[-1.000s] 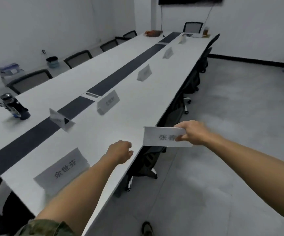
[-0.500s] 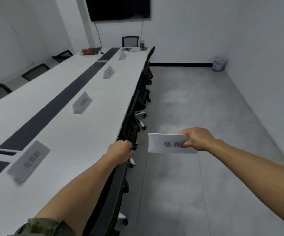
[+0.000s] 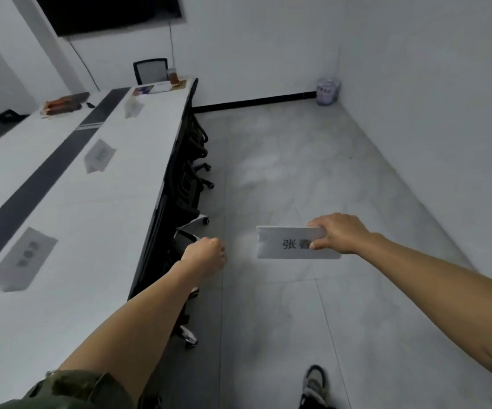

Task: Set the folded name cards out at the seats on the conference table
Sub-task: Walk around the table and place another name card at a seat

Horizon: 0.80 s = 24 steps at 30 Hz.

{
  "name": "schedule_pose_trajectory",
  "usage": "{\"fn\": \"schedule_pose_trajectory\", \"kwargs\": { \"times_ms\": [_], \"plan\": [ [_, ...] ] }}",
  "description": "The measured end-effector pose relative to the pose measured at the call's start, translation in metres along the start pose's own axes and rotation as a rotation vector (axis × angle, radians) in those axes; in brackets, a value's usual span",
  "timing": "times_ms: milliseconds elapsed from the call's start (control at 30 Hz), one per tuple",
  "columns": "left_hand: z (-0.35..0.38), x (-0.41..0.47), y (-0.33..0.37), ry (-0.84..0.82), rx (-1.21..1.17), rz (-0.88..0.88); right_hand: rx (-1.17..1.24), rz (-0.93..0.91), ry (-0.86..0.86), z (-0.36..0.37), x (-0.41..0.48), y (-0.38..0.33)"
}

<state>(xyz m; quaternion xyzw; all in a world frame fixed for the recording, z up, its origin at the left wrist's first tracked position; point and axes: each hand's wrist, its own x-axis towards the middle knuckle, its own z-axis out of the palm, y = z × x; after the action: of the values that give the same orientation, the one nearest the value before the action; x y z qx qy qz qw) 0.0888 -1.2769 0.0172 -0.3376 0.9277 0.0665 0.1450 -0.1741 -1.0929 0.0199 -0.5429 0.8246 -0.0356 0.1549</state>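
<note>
Right hand (image 3: 339, 234) pinches one folded name card (image 3: 286, 243) above the floor (image 3: 297, 157), off the conference table (image 3: 106, 208) long edge, left hand (image 3: 206, 255) curled empty; three placed cards (image 3: 23, 258) line that side, so placement appears mostly complete.

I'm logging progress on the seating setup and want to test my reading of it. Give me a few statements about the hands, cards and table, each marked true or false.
1. The right hand grips a name card. True.
2. That card is held over the table. False: it hangs over the floor, beside the table's edge.
3. The left hand holds a second card. False: its fingers are curled and it holds nothing.
4. Three placed cards sit on the table between the dark strip and the person's side: nearest, middle, farthest. True.
5. A chair stands at the table's far end. True.
</note>
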Motion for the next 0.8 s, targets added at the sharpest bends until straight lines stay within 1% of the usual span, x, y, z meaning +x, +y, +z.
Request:
{"fn": "schedule_pose_trajectory", "kwargs": {
  "times_ms": [100, 200, 300, 367, 433, 600, 700, 800],
  "plan": [
    [-0.028, 0.082, 0.009, 0.007, -0.078, -0.064, -0.013, 0.001, -0.025, -0.032, 0.068, 0.046],
    [-0.06, 0.153, 0.019, 0.052, -0.092, -0.102, -0.029, 0.009, -0.02, -0.069, 0.135, 0.081],
    [-0.084, 0.218, 0.016, 0.033, -0.083, -0.099, -0.031, 0.011, -0.028, -0.097, 0.202, 0.108],
    [-0.095, 0.263, 0.006, -0.008, -0.085, -0.073, -0.044, -0.004, -0.031, -0.11, 0.248, 0.122],
    [-0.103, 0.319, -0.009, -0.035, -0.108, -0.092, -0.062, -0.01, -0.042, -0.118, 0.305, 0.138],
    [-0.131, 0.47, -0.051, -0.034, -0.101, -0.081, -0.073, -0.001, -0.046, -0.142, 0.453, 0.173],
    [-0.168, 0.561, -0.077, -0.064, -0.08, -0.056, -0.069, 0.037, -0.054, -0.172, 0.536, 0.189],
    [-0.218, 0.643, -0.093, -0.034, -0.091, -0.055, -0.059, 0.062, -0.012, -0.212, 0.612, 0.208]
  ]
}}
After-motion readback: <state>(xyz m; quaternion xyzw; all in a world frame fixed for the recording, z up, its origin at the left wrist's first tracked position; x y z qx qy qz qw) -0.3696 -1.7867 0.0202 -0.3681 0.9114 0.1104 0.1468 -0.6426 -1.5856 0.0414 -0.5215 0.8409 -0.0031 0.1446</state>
